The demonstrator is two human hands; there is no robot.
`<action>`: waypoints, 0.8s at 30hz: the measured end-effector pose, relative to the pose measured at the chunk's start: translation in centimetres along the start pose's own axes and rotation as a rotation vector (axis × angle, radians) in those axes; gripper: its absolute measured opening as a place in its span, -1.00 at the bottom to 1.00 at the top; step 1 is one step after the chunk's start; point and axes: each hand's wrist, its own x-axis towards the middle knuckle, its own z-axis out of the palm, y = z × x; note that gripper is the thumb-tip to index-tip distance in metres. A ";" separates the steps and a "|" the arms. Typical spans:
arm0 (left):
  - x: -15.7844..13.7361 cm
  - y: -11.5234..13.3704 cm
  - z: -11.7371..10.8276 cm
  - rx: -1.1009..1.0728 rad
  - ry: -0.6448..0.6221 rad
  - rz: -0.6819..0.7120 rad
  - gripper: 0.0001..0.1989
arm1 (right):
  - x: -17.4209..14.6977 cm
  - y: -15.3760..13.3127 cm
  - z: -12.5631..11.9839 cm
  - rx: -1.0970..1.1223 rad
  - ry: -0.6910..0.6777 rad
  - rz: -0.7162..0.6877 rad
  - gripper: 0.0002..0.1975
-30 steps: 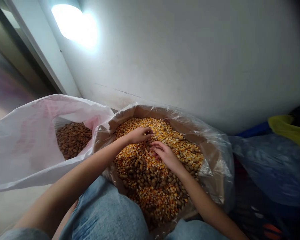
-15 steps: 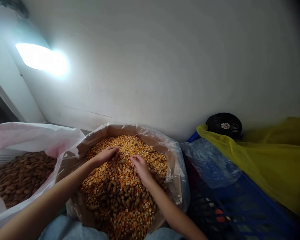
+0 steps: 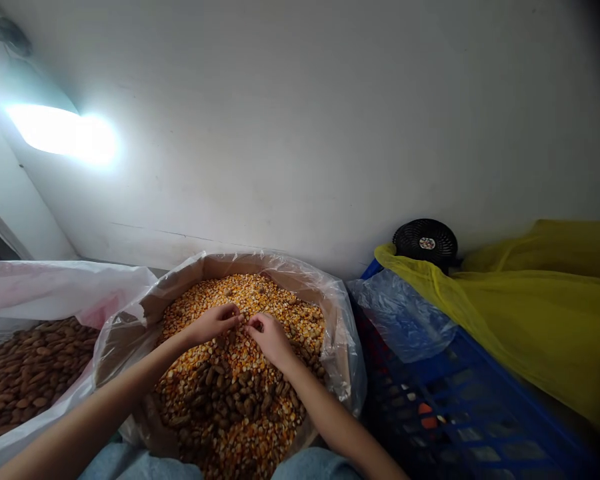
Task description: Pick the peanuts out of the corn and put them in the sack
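Observation:
A clear plastic-lined sack (image 3: 345, 340) stands before me, filled with yellow and orange corn kernels (image 3: 245, 363). Unshelled peanuts (image 3: 230, 393) lie in a heap on the corn, nearest my body. Over the middle of the corn, my left hand (image 3: 216, 323) pinches with thumb and fingers. Facing it, my right hand (image 3: 271, 340) also pinches, its fingertips almost meeting those of the left. Whatever sits between the fingertips is too small to make out.
To the left, a white and pink bag (image 3: 115, 287) holds brown almonds (image 3: 35, 370). On the right are a blue plastic crate (image 3: 510, 387), a clear plastic bag (image 3: 405, 313), yellow netting (image 3: 545, 320) and a black fan (image 3: 425, 241). A bright lamp (image 3: 60, 130) hangs by the wall.
My hands have come closer together, the right moving left towards the left hand until the fingertips nearly meet. The view has turned slightly to the right.

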 end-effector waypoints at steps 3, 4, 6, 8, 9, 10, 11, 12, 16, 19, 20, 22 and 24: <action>0.1 0.3 -0.3 -0.551 -0.055 -0.131 -0.74 | 0.4 -0.2 0.0 0.464 -0.011 0.191 -0.94; 0.1 0.5 -0.4 -0.723 -0.085 -0.152 -0.75 | 0.4 -0.4 -0.2 0.672 -0.026 0.292 -0.91; 0.0 0.8 -0.8 -0.981 -0.102 -0.144 -0.79 | 0.6 -0.7 -0.6 1.109 -0.021 0.486 -0.87; 0.0 0.9 -1.2 -1.088 -0.047 -0.127 -0.79 | 0.8 -1.0 -1.3 1.439 0.028 0.578 -0.86; 0.0 1.0 -1.4 -1.078 -0.009 -0.130 -0.76 | 0.8 -1.1 -1.7 1.531 0.058 0.588 -0.87; 0.0 0.9 -1.5 -1.024 0.031 -0.147 -0.72 | 0.9 -1.1 -2.1 1.571 0.077 0.587 -0.89; 0.0 0.8 -1.5 -0.921 0.068 -0.169 -0.68 | 0.9 -1.1 -2.4 1.562 0.081 0.581 -0.88; 0.0 0.7 -1.6 -0.774 0.096 -0.187 -0.66 | 0.9 -1.0 -2.6 1.504 0.080 0.569 -0.83; -0.6 0.7 -1.8 0.005 0.074 -0.071 -0.73 | 0.3 -0.5 -3.2 0.804 0.036 0.404 -0.67; -1.6 1.2 -2.1 0.435 0.002 0.040 -0.73 | -0.6 -0.2 -3.2 0.094 -0.041 0.211 -0.72; -2.0 1.3 -2.2 0.523 -0.029 0.050 -0.72 | -0.9 -0.2 -3.2 -0.089 -0.071 0.171 -0.76; -2.6 0.9 -2.4 0.627 -0.100 0.055 -0.71 | -1.4 -0.1 -3.0 -0.331 -0.135 0.142 -0.79; -2.8 0.1 -2.4 0.665 -0.147 0.037 -0.73 | -1.5 -0.1 -2.8 -0.437 -0.192 0.154 -0.77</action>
